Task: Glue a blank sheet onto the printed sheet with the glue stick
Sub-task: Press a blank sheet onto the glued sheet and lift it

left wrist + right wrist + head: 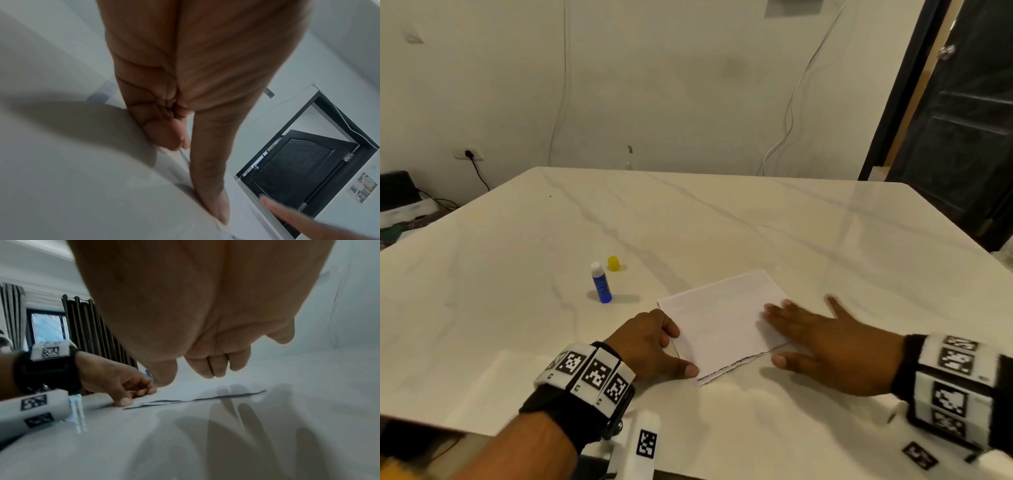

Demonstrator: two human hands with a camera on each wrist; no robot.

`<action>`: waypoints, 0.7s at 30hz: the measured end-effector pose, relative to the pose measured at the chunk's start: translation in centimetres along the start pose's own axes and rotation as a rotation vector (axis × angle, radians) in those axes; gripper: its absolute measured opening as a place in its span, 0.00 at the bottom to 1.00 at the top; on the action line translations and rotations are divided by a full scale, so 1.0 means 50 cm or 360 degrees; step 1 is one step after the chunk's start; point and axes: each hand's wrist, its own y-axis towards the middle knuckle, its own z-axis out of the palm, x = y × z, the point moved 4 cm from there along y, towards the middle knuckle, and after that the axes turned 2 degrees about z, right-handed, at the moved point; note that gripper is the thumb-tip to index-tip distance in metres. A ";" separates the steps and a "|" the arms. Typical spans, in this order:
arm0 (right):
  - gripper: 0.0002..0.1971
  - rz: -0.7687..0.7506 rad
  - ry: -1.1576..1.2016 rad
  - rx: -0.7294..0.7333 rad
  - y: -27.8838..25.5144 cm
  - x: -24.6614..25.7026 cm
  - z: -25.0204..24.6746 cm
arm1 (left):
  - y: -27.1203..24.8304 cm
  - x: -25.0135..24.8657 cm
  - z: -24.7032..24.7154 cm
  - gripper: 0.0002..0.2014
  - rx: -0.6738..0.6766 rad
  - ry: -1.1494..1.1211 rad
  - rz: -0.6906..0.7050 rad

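Here the blank sheet point(722, 318) lies over the printed sheet point(709, 378), which peeks out at its near edge. The left hand point(650, 346) grips its left edge with curled fingers and thumb, and the right hand point(835, 346) lies flat, fingers spread, on its right side. The glue stick point(601, 284) stands upright to its left.

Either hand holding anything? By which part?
Left hand sits at the left edge of the blank sheet, thumb by its near corner; pinch or press unclear. Right hand lies flat on its right side.

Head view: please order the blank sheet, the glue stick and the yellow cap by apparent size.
1. blank sheet
2. glue stick
3. cap
Nearness to the camera does not change this order.
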 end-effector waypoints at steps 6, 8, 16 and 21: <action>0.32 -0.0412 0.0140 -0.0089 0.121 0.176 -0.029 | -0.009 -0.002 0.000 0.30 -0.0049 0.0016 0.0071; 0.33 -0.0439 0.0139 -0.0049 0.156 0.198 -0.036 | -0.008 -0.001 0.001 0.29 -0.0063 0.0012 0.0089; 0.60 -0.0263 -0.0024 0.0064 0.203 0.096 -0.054 | -0.006 0.007 0.003 0.29 -0.0053 0.0030 0.0081; 0.67 0.0035 -0.0046 0.0092 0.193 -0.061 -0.068 | -0.003 0.006 0.005 0.30 -0.0038 0.0017 0.0083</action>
